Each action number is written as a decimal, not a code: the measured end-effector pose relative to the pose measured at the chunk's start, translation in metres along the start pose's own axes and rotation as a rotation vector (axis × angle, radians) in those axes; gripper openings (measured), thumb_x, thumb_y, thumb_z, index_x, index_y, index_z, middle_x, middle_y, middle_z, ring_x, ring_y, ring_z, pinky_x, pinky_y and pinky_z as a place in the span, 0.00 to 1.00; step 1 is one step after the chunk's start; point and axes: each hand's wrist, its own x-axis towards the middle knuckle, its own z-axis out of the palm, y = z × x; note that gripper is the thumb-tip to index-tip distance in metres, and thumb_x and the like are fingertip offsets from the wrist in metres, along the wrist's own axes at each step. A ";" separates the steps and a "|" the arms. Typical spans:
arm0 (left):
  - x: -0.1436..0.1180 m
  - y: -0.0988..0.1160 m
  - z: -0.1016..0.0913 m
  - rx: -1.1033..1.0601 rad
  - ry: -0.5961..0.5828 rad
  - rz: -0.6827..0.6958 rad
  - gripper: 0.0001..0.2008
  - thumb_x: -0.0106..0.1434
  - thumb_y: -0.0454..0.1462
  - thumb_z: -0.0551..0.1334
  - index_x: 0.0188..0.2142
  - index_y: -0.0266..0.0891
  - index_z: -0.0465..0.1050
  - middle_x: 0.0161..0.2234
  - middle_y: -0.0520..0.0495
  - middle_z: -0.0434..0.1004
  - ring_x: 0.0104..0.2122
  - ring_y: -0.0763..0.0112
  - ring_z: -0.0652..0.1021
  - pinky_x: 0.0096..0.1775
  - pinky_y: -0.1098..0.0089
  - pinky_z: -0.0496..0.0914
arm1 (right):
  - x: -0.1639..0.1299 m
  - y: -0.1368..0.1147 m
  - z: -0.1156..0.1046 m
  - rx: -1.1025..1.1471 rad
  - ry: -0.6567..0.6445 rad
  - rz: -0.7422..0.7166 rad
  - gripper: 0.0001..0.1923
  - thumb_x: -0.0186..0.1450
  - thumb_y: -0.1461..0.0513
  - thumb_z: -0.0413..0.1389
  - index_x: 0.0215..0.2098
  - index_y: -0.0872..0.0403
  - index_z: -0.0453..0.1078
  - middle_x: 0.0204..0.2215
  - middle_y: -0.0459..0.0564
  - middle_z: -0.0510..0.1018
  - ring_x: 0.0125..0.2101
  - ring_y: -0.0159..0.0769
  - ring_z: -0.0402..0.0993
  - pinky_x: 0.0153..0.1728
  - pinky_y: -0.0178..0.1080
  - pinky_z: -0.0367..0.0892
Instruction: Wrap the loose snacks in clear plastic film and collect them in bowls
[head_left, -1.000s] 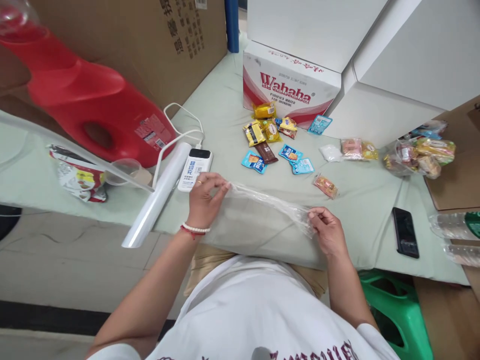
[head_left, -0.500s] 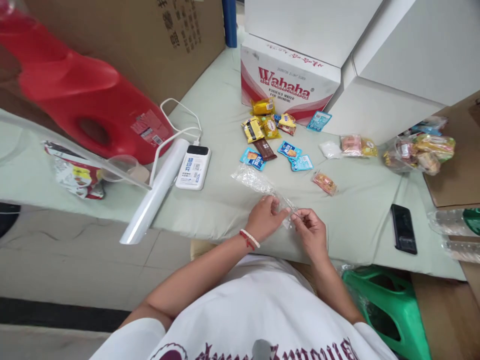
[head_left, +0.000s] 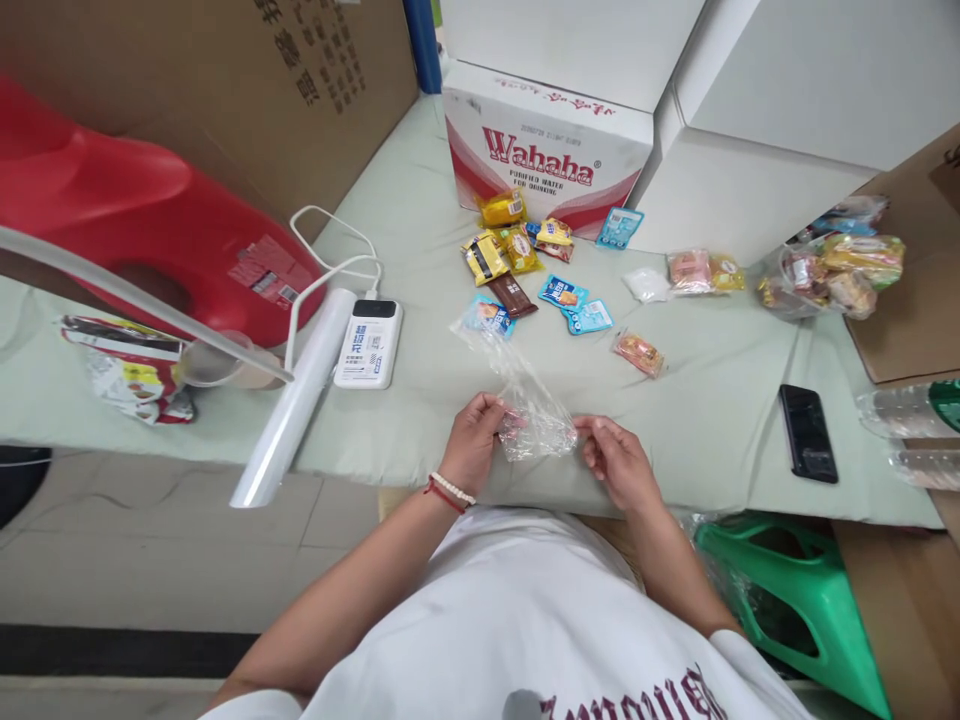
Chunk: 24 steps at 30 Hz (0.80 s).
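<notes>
A clear plastic bag (head_left: 536,405) is stretched between my two hands near the table's front edge. My left hand (head_left: 476,432), with a beaded bracelet at its wrist, pinches the bag's left side. On the other side my right hand (head_left: 616,455) grips the right edge between thumb and fingers. The bag's far end lies over a blue snack packet (head_left: 491,317). Beyond it are a brown packet (head_left: 513,295), several yellow packets (head_left: 486,258) and more blue packets (head_left: 589,317). A pink-orange wrapped snack (head_left: 638,354) lies to the right of the bag.
A white power bank (head_left: 367,345) with a cable and a plastic film roll (head_left: 292,400) lie left, near a red jug (head_left: 150,220). A Wahaha carton (head_left: 547,150) stands behind. At right are a phone (head_left: 808,433), a bag of snacks (head_left: 832,275) and a green stool (head_left: 795,600).
My hands have moved apart, my left hand going left. The bag, narrow and bunched before, is now spread wider between them. The camera view has shifted slightly.
</notes>
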 end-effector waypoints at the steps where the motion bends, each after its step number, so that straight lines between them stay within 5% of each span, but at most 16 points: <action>1: 0.000 0.000 0.001 0.011 -0.002 -0.001 0.21 0.52 0.50 0.74 0.32 0.41 0.67 0.31 0.54 0.77 0.30 0.71 0.81 0.33 0.71 0.70 | 0.002 -0.004 0.000 0.030 0.000 0.026 0.33 0.57 0.35 0.64 0.40 0.54 0.79 0.32 0.50 0.79 0.19 0.26 0.61 0.14 0.31 0.48; 10: 0.000 0.004 -0.008 0.083 -0.082 -0.013 0.22 0.54 0.51 0.73 0.32 0.41 0.66 0.32 0.54 0.79 0.26 0.70 0.80 0.30 0.71 0.69 | 0.033 -0.014 0.011 0.074 -0.130 0.183 0.28 0.46 0.48 0.74 0.38 0.55 0.77 0.25 0.43 0.73 0.18 0.22 0.53 0.15 0.30 0.42; 16: 0.000 0.006 -0.011 0.185 -0.029 0.101 0.22 0.57 0.55 0.71 0.33 0.42 0.67 0.35 0.52 0.81 0.26 0.70 0.80 0.30 0.70 0.71 | 0.023 -0.005 0.018 -0.211 0.174 -0.242 0.16 0.62 0.48 0.64 0.37 0.51 0.76 0.25 0.43 0.72 0.24 0.30 0.58 0.24 0.33 0.56; 21: -0.002 0.003 -0.009 0.257 -0.062 0.152 0.21 0.61 0.56 0.68 0.34 0.42 0.68 0.36 0.50 0.81 0.28 0.69 0.80 0.33 0.68 0.73 | 0.009 -0.003 0.032 -0.378 -0.076 -0.290 0.14 0.63 0.49 0.64 0.33 0.50 0.78 0.28 0.45 0.75 0.25 0.32 0.62 0.28 0.36 0.60; 24: 0.000 -0.001 -0.010 0.281 -0.025 0.188 0.21 0.61 0.56 0.68 0.33 0.42 0.70 0.33 0.51 0.80 0.28 0.70 0.79 0.33 0.69 0.72 | 0.009 -0.002 0.037 -0.326 -0.060 -0.280 0.13 0.62 0.50 0.64 0.30 0.50 0.76 0.26 0.45 0.72 0.24 0.32 0.60 0.28 0.36 0.58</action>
